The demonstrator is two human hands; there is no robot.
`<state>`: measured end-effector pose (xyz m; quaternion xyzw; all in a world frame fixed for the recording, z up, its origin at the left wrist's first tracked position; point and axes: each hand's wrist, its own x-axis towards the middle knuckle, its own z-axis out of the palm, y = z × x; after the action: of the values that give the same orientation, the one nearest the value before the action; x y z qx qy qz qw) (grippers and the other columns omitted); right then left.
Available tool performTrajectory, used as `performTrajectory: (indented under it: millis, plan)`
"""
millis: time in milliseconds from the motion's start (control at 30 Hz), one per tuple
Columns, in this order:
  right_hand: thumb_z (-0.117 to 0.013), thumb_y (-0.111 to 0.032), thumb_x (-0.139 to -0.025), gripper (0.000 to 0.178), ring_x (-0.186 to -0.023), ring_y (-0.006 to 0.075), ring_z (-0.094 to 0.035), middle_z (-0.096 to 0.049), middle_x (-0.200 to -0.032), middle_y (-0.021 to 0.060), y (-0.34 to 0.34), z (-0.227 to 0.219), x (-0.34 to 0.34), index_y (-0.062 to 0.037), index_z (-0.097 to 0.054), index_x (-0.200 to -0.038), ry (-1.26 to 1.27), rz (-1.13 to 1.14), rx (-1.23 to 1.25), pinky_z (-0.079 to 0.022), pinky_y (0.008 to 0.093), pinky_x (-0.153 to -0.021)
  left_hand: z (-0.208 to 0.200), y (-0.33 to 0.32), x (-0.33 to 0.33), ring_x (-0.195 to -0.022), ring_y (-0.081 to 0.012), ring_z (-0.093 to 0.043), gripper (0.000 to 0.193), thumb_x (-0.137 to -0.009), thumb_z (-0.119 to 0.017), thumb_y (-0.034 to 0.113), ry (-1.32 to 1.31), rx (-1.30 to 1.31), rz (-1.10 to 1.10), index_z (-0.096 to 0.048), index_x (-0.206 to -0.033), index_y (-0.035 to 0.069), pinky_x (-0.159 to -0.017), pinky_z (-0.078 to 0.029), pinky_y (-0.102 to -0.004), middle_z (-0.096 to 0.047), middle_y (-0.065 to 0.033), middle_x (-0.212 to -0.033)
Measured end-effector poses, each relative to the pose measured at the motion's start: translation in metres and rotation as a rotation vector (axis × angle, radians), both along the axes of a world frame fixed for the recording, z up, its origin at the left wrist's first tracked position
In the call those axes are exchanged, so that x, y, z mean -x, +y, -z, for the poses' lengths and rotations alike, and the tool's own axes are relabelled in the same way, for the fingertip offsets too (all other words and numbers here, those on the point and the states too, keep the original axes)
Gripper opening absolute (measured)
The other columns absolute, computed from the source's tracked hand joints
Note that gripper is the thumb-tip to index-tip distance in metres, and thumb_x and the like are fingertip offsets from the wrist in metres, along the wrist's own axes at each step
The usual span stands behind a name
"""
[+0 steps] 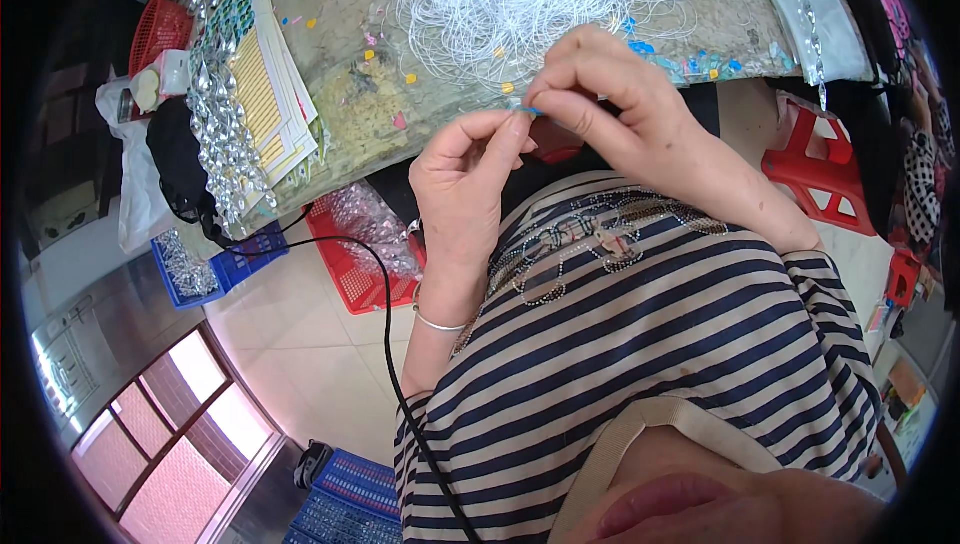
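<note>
My left hand (462, 172) and my right hand (622, 102) meet just off the near edge of the table, fingertips almost touching. Between them is a small blue piece (532, 111), pinched by thumb and forefinger on both sides; its exact kind is too small to make out. Beyond the hands, a loose tangle of white thread (530, 9) covers the middle of the worktable (370, 134). Whether a thread runs from the tangle to my fingers cannot be seen.
Strands of shiny faceted beads (222, 114) drape over the table's left side beside printed sheets (268, 74). Below stand a red basket (365, 279) and a blue basket (198, 289). A red stool (815, 169) is at right. A black cable (388, 314) hangs near my left arm.
</note>
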<state>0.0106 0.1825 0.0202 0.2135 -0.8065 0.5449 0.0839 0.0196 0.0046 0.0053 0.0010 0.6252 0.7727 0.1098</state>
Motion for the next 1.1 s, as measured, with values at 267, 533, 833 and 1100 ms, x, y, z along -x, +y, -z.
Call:
performTrajectory:
  millis: [267,533,833,1100]
  plan:
    - [-0.066,-0.005,-0.08,0.01,-0.071,0.0216,-0.057,-0.056,-0.082,0.0081,-0.001,0.004,-0.003,-0.0024,-0.064,-0.089,0.183,0.038,-0.134,-0.045,0.029,-0.06,0.002,0.002,-0.003,-0.075,-0.0078,-0.059,0.012,-0.087,-0.063,0.005,0.11,0.166,0.015,-0.065,-0.097,-0.001,-0.064,-0.044,-0.0191,-0.066,-0.0047,-0.085]
    - [-0.07,-0.004,-0.074,0.013,-0.067,0.0226,-0.058,-0.056,-0.078,0.0067,-0.001,0.005,-0.001,-0.004,-0.065,-0.086,0.241,0.092,-0.25,-0.046,0.0306,-0.056,0.015,0.001,-0.003,-0.076,-0.0073,-0.059,0.016,-0.089,-0.06,0.004,0.325,0.388,0.032,-0.064,-0.103,-0.002,-0.066,-0.047,-0.0193,-0.067,-0.0066,-0.089]
    - [-0.071,-0.003,-0.071,0.012,-0.064,0.0176,-0.057,-0.056,-0.078,0.0058,-0.007,0.016,-0.001,-0.0044,-0.061,-0.078,0.229,0.126,-0.231,-0.045,0.0283,-0.055,0.008,0.002,0.0,-0.069,-0.0085,-0.057,0.015,-0.087,-0.061,0.003,-0.128,-0.04,0.051,-0.065,-0.099,-0.005,-0.062,-0.044,-0.0206,-0.065,-0.0059,-0.081]
    - [-0.061,-0.003,-0.086,0.002,-0.074,0.0053,-0.052,-0.055,-0.084,-0.0013,-0.007,0.016,-0.004,-0.0026,-0.06,-0.084,-0.456,-0.042,0.426,-0.043,0.0199,-0.065,0.009,-0.003,0.003,-0.064,-0.0084,-0.057,0.014,-0.086,-0.062,0.004,-0.289,-0.265,0.034,-0.064,-0.097,-0.005,-0.058,-0.043,-0.0208,-0.065,-0.0074,-0.077]
